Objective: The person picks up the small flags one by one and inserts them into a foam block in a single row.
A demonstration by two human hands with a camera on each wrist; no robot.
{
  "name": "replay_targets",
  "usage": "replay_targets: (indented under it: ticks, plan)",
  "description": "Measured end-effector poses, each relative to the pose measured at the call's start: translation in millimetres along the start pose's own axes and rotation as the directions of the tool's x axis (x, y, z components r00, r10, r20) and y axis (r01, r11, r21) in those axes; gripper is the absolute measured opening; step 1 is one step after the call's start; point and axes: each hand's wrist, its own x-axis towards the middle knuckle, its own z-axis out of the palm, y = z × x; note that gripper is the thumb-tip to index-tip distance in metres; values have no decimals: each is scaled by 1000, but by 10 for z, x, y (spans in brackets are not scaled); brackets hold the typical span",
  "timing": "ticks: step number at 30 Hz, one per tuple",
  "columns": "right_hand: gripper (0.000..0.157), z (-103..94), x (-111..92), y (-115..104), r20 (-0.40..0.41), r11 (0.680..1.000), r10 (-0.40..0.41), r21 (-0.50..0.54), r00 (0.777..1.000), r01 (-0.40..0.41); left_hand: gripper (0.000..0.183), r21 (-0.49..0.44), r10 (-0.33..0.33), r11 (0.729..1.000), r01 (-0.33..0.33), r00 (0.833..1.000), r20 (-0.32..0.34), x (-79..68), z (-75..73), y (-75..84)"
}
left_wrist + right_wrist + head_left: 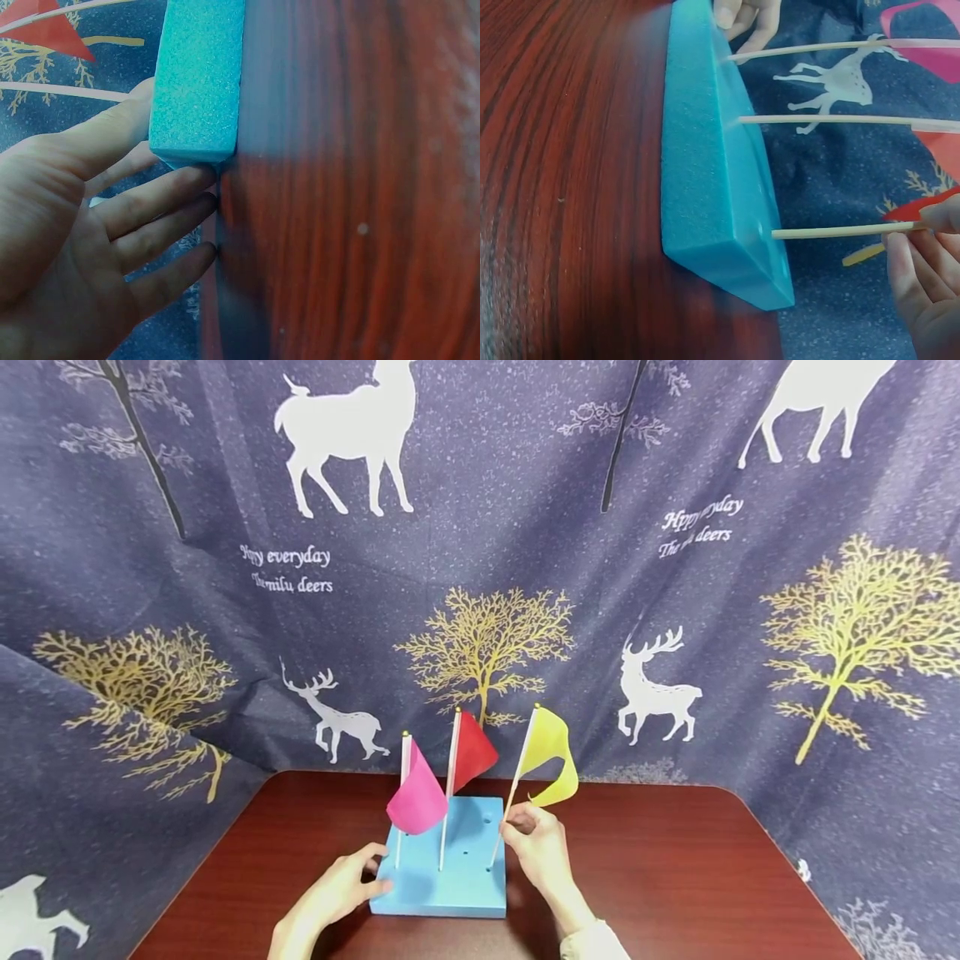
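A light blue block (pixel 450 893) with small holes in its top lies on the table. A pink flag (pixel 417 795) and a red flag (pixel 472 749) stand in it on thin sticks. My right hand (pixel 542 847) pinches the stick of a yellow flag (pixel 551 747) between thumb and fingers. The lower end of that stick (pixel 832 232) is at the block's top near a hole; whether it is inside I cannot tell. My left hand (pixel 339 887) rests against the block's left side, thumb at the top surface, the other fingers loosely spread in the left wrist view.
The brown wooden table (pixel 660 860) spreads out on both sides of the block. Behind it hangs a dark blue cloth (pixel 517 552) printed with white deer and golden trees. More holes show in the block's top, toward the back right and the middle.
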Motion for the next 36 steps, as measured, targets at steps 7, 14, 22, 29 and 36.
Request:
replay_targets:
  ticks: [7,14,22,29,36]
  plan:
    - [13,61,13,-2,18,999,1,-53,1000,0,47,30,19,999,-18,999,-27,8,18,-15]
    - [10,61,1,-9,26,997,-4,-75,1000,6,49,3,4,1000,-4,1000,-13,5,16,-1]
    - [8,71,-15,-14,41,997,-4,-76,999,7,48,16,-2,1000,2,1000,-27,-8,12,26]
    - [8,108,-33,1,52,995,-12,-98,999,17,49,12,-6,1000,6,1000,-22,-2,13,13]
    - [10,145,-57,39,58,992,-3,-126,998,10,50,-13,-16,1000,15,1000,-11,-2,11,16]
